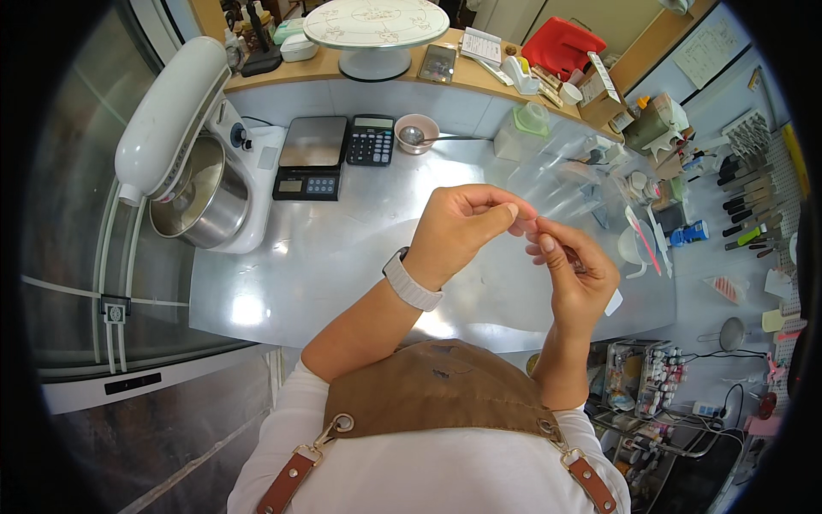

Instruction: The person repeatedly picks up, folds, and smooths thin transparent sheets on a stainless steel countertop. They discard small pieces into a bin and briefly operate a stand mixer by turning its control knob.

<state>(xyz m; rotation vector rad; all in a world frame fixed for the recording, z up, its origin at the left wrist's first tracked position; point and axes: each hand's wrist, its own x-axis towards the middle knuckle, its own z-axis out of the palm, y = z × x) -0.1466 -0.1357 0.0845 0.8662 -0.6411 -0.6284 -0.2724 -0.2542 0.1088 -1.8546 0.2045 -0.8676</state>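
Above the steel worktable my two hands meet at the fingertips. My left hand, with a pale watch band on its wrist, has thumb and fingers pinched together; anything between them is too small to tell. Curled fingers of my right hand partly hide a small, shiny, clear-looking piece, whose kind I cannot make out. Just beyond the hands lies clear plastic film or bags. A white plastic cup with a handle stands right of my right hand.
At left stands a stand mixer with a steel bowl. A digital scale, a calculator and a pink bowl holding a metal ladle line the back. A cake turntable sits on the wooden ledge. Tools hang right.
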